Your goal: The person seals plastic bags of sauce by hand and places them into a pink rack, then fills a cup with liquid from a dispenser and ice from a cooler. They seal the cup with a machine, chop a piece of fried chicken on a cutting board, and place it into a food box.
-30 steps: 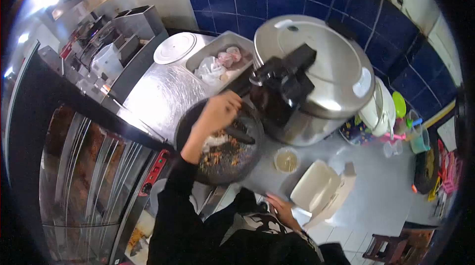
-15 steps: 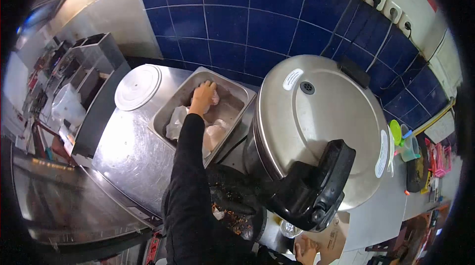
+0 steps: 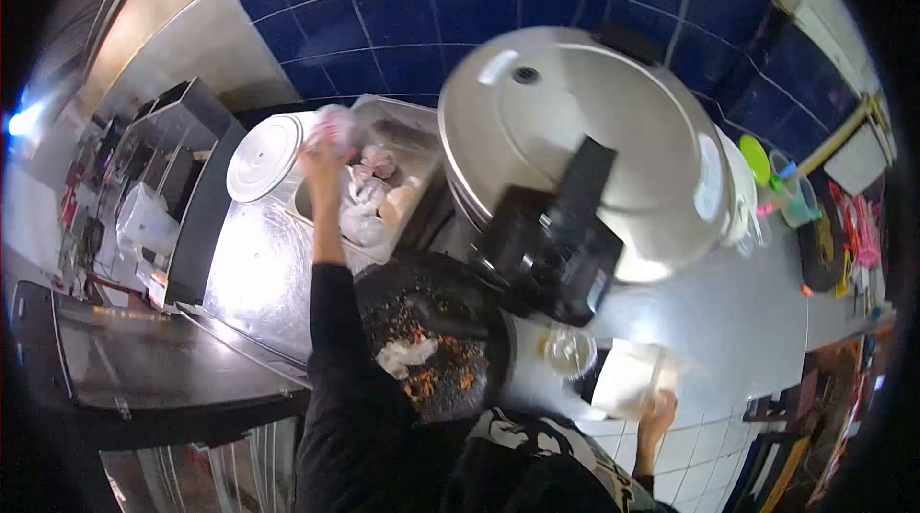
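Note:
My left hand (image 3: 324, 166) is closed on a small clear plastic bag (image 3: 334, 120) with pinkish-red contents, raised over the left edge of a metal tray (image 3: 410, 118). More knotted plastic bags (image 3: 364, 199) lie in the tray, beside a pale peach-coloured item (image 3: 397, 205) I cannot make out. At the lower right, my right hand (image 3: 657, 413) grips the edge of a folded paper sheet or carton (image 3: 625, 381), its pale side showing and blurred by motion. A clear cup (image 3: 570, 352) stands just left of the paper.
A large steel cooker (image 3: 613, 120) with a black handle (image 3: 551, 245) fills the middle. A dark pan (image 3: 484, 379) with browned scraps and a crumpled white piece (image 3: 406, 356) lies nearer me. A round white lid (image 3: 263, 159) rests left of the tray.
My left hand has lifted a plastic bag out of the tray and moved left. My right hand has moved right with the paper, whose pale side now shows. The camera view has shifted.

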The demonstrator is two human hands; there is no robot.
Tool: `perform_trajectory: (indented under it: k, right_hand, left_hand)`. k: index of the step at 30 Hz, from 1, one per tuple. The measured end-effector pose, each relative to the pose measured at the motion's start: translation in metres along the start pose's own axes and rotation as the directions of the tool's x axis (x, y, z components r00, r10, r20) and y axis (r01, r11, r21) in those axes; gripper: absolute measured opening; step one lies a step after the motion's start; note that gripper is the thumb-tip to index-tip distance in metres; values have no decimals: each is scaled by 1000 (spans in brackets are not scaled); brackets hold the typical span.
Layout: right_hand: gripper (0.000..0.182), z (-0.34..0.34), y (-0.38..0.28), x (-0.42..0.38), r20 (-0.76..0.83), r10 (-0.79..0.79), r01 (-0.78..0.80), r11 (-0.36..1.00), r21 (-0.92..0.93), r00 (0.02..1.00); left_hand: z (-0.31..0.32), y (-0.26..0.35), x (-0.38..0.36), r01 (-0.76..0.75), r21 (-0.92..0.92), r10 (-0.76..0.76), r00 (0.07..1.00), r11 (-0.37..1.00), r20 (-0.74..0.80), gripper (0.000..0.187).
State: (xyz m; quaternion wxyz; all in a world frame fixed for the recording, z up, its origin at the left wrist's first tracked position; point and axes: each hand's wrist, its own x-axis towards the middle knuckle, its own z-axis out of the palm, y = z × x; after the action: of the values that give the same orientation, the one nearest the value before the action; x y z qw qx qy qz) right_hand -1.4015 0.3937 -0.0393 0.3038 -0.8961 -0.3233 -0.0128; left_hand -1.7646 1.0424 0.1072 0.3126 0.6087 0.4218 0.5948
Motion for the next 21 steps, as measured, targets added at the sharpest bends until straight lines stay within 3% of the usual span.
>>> perform_trajectory:
  k: [1, 2, 3, 4, 5, 7, 8, 10, 12, 13, 14, 15, 17, 19, 20, 21]
  right_hand:
    - [25, 1, 9, 10, -33, -23, 24, 999, 37, 999]
    - [27, -5, 1, 21, -67, -39, 44, 997, 69, 997]
    - [32, -19, -6, 29, 23, 21, -22, 999, 23, 1000]
    - [35, -26, -7, 34, 30, 22, -24, 996, 84, 999]
    - [37, -33, -9, 36, 24, -64, 61, 992, 113, 998]
    - [39, -33, 11, 38, 34, -60, 58, 997, 57, 998]
    - [41, -34, 10, 37, 18, -69, 68, 997, 33, 997]
    - [44, -30, 19, 39, 33, -83, 84, 996, -40, 996]
    - [44, -34, 19, 43, 86, -109, 112, 993, -27, 990]
    - [43, -36, 17, 46, 122, -111, 115, 993, -21, 986]
    - [42, -40, 15, 50, 181, -85, 92, 995, -31, 980]
    - [42, -40, 23, 53, 210, -131, 138, 990, -18, 969]
    - [41, -33, 36, 58, 193, -208, 210, 978, 13, 959]
    - [37, -30, 46, 58, 150, -301, 274, 946, 176, 942]
    - [38, -24, 59, 64, 214, -362, 367, 930, 19, 907]
    - [39, -24, 57, 61, 210, -339, 340, 940, 35, 917]
  left_hand:
    - [-21, 27, -22, -325, 460, 337, 940, 826, 59, 60]
    - [-40, 60, -45, -481, 719, 606, 789, 501, 105, 69]
    - [-48, 94, -77, -266, 204, 272, 962, 942, -1, 64]
    - [-54, 136, -112, 47, -434, -103, 989, 900, -107, 59]
    - [-65, 161, -147, 40, -416, -96, 989, 908, -113, 56]
    - [-62, 208, -218, 130, -380, -175, 981, 916, -85, 55]
    - [-51, 223, -259, 190, -472, -147, 981, 861, 128, 56]
    - [-5, 251, -332, 116, -315, 18, 919, 942, 394, 49]
    - [58, 265, -388, -89, -257, 240, 722, 962, 649, 44]
    - [91, 279, -422, 63, -218, 118, 679, 974, 724, 47]
    - [128, 266, -463, 92, -253, 122, 690, 963, 713, 48]
    - [152, 268, -488, 62, -125, 61, 611, 990, 789, 49]
    - [203, 226, -548, -112, 8, 77, 729, 994, 680, 51]
    - [237, 189, -588, -321, 309, 110, 831, 895, 545, 55]
    - [235, 196, -589, -271, 454, -19, 842, 849, 539, 56]
    - [233, 200, -587, -218, 580, -147, 844, 785, 516, 58]
